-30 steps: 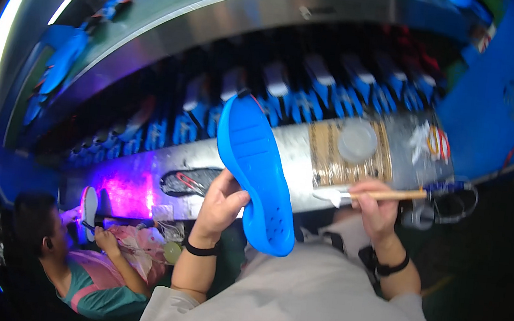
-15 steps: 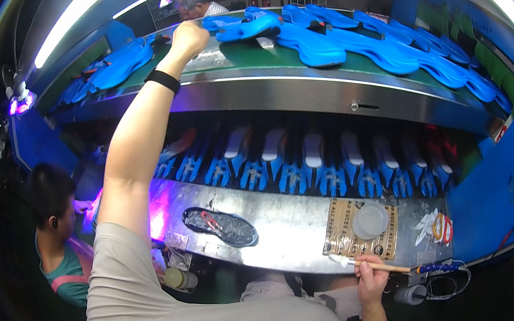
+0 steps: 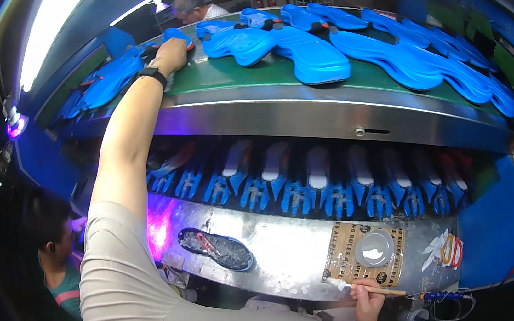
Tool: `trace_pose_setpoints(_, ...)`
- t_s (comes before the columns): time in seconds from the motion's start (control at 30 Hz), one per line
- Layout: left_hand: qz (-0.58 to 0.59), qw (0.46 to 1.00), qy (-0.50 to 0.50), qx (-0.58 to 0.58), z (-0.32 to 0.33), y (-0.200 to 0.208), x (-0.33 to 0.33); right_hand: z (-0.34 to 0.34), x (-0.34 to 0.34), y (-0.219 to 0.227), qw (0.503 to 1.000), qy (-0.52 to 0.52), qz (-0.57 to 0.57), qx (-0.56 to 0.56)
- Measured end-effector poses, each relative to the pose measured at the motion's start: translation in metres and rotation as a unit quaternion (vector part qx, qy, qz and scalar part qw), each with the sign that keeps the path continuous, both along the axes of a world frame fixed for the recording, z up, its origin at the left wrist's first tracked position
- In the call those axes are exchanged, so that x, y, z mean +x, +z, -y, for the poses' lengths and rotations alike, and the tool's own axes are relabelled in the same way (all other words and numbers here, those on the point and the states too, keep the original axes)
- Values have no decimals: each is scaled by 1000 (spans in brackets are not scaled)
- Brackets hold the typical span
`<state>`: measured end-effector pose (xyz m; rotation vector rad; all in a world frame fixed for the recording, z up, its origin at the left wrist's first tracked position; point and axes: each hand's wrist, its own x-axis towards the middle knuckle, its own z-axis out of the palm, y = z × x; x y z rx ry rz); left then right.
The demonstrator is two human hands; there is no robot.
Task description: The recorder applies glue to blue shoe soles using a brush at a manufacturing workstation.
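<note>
Stretched up to the far left, my left hand (image 3: 171,55) is closed at the green conveyor belt. A blue piece with an orange edge (image 3: 178,35) shows just beyond its fingers; what lies in them is hidden. At the bench's near edge my right hand (image 3: 368,300) pinches the wooden handle of a brush (image 3: 381,291), its white bristles pointing left. A dark shoe sole (image 3: 230,252) with a wet-looking surface and a red loop on it lies on the metal bench (image 3: 288,246). Beyond the brush, a round translucent tub (image 3: 375,247) stands on printed cardboard (image 3: 340,252).
Several blue sole-shaped pieces (image 3: 313,56) line the belt (image 3: 240,84) behind a metal rail (image 3: 262,113). Under it are rows of blue pieces with white tops (image 3: 318,177). Coloured bands (image 3: 451,251) lie at bench right. Another person (image 3: 58,239) is at lower left.
My left hand has moved left and slightly down along the belt. The view has shifted, so the bench appears lower. My right hand still holds the brush.
</note>
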<state>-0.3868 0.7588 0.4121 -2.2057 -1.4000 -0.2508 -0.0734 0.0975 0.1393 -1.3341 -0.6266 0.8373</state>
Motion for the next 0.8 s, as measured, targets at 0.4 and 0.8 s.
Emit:
trace_pose_setpoints(0.4, 140, 959, -231, -85, 218, 38, -27, 16, -14, 0, 998, 48, 38, 28)
trace_pose_setpoints(0.8, 720, 577, -235, -304, 311, -61, -36, 42, 3, 34, 985, 42, 157, 63)
